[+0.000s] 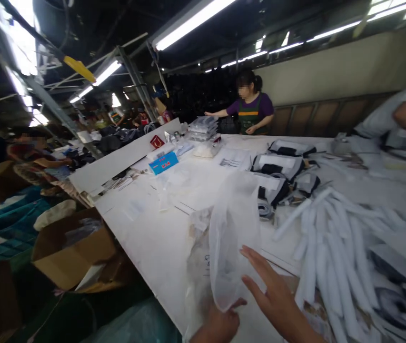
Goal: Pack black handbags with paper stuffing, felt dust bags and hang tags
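Observation:
A clear plastic bag (236,224) stands up from the white table, its mouth spread toward me. My left hand (220,321) is closed on the bag's near lower edge. Just right of the bag, my right hand (274,297) is open with its fingers apart, and the fingertips are at the bag's side; whether they touch it I cannot tell. Under and left of the bag lies a crumpled clear plastic packet (199,257) with dark handwriting on it. Several white foam-like rolls (331,252) lie in a heap to the right of my right hand.
Grey and black folded pieces (277,166) lie on the white table (142,238), and a blue box (163,163) stands farther back. A co-worker (254,107) stands at the far edge beside stacked packets (203,127). At lower left is an open cardboard box (67,252).

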Motion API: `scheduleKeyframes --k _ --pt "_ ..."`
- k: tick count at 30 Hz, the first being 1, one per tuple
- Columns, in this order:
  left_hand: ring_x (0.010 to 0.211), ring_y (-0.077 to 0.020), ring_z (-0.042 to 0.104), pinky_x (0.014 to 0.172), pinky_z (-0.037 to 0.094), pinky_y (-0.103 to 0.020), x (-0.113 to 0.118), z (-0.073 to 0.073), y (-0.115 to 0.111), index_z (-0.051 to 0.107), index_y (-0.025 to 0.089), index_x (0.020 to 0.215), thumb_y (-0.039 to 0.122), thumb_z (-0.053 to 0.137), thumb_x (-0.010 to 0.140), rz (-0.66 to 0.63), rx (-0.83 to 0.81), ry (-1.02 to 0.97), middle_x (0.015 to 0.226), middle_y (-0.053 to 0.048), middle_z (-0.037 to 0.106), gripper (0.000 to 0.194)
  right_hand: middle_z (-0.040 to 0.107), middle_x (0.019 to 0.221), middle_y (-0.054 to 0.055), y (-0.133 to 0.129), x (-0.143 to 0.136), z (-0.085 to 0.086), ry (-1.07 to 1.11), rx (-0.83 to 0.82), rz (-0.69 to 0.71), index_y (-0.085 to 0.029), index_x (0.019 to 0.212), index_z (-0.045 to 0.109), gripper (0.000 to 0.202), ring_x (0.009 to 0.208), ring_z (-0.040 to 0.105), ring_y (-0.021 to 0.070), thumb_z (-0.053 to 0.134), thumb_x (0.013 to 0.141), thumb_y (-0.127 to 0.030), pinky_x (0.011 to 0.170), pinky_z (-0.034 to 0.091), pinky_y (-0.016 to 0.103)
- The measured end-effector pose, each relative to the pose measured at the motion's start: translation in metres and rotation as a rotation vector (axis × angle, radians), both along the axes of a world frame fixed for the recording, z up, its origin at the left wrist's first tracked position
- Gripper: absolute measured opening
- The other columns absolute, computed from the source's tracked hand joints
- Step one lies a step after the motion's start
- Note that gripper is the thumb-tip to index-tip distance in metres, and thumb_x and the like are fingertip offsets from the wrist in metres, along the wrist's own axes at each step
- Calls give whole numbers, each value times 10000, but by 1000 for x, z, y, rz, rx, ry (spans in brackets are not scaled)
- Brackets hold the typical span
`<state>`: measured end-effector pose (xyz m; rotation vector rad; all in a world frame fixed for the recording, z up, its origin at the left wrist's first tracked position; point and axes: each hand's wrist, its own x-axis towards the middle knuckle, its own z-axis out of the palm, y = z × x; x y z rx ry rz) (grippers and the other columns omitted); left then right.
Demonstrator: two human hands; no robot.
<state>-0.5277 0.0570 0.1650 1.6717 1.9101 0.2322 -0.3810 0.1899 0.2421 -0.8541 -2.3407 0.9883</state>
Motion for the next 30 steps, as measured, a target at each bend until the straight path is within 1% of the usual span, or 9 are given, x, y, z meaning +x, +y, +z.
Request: scheduleKeyframes --k 3,7,9,11,15,19,22,26,30 --pt "833 -202 721 703 595 -287 -59 6 -10 711 236 920 374 336 997 193 24 -40 904 -62 746 407 258 1607 123 -1 -28 -9 -329 9 -77 -192 1428 507 533 1388 413 311 547 912 -321 1140 362 469" --pt "1012 -239 704 817 596 -372 -122 17 15 632 189 1167 326 34 995 307 160 -23 1134 -142 706 637 446 1502 168 -6 -41 -26 -634 -108 -80 -176 1354 589 486 1276 533 348 572 868 -168 1062 423 485" --pt "1105 -231 664 897 569 -367 -122 16 44 571 204 1268 370 88 1009 229 221 -23 1254 -141 653 572 536 1431 143 -8 -46 -32 -645 -158 -79 -196 1367 576 518 1205 597 316 573 853 -134 1012 474 420" --pt "1199 -211 603 1001 507 -338 -104 9 77 579 240 1262 369 220 1011 68 260 -21 1321 -108 616 457 591 1371 123 -8 -52 -36 -634 -167 -121 -210 1415 520 575 1137 642 283 568 849 -119 969 503 368" --pt "1113 -201 632 1010 485 -354 -66 -10 140 653 226 1131 205 385 979 -263 240 64 1173 -93 679 309 577 1370 170 -3 -58 -43 -657 -159 -263 -152 1456 452 568 1105 658 291 477 892 -98 932 524 384" --pt "1259 -276 531 1088 375 -552 -65 -22 186 602 163 1223 268 557 959 -508 211 213 1290 -111 605 287 418 1509 206 10 -55 -49 -743 -184 -353 -153 1440 478 617 1090 669 306 491 836 -25 898 539 385" --pt "1318 -302 464 1101 333 -600 -73 -26 204 548 187 1304 349 601 943 -647 152 277 1375 -104 537 399 548 1395 209 20 -50 -53 -796 -206 -372 -168 1475 429 678 1066 680 289 502 823 3 874 539 360" --pt "1152 -258 580 972 488 -504 -95 -34 208 576 180 1242 365 618 932 -651 -40 268 1299 -98 572 363 682 1150 172 35 -39 -61 -855 -222 -341 -201 1515 351 595 1022 679 287 518 946 -145 857 531 403" --pt "1051 -228 620 886 540 -447 -151 -23 180 575 172 1229 372 616 934 -386 -163 160 1237 -93 597 358 645 1180 102 47 -19 -72 -932 -264 -303 -165 1292 566 359 1024 648 240 592 969 -318 889 536 456"
